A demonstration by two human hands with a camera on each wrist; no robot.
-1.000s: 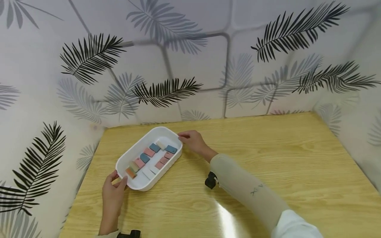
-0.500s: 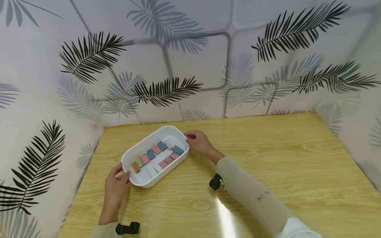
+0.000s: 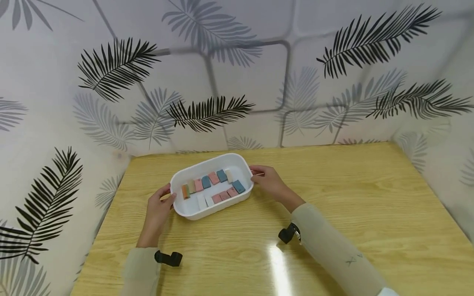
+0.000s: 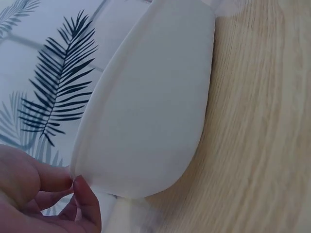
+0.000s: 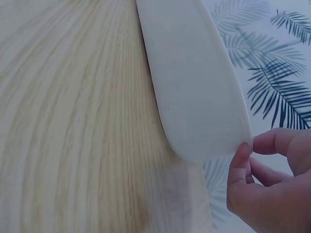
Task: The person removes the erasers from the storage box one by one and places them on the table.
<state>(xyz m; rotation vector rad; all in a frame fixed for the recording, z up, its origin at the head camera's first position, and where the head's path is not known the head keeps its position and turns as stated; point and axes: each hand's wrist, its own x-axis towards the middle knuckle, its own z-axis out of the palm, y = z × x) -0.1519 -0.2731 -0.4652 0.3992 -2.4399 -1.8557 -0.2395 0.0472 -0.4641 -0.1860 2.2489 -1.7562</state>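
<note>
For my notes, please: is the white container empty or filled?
Partly filled: the head view shows small pieces in two rows inside the white container, bare floor between.

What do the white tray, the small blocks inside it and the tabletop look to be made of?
White tray: probably plastic, with a smooth satin finish, even colour and rounded corners.
Small blocks: matte and opaque, perhaps wood or rubber; too small to tell.
Tabletop: wood or wood-look laminate, somewhat glossy, given its grain lines and bright streak of glare.

The table [image 3: 333,185] (yellowish and wood-grained) bears a white oblong tub [image 3: 223,205].
</note>
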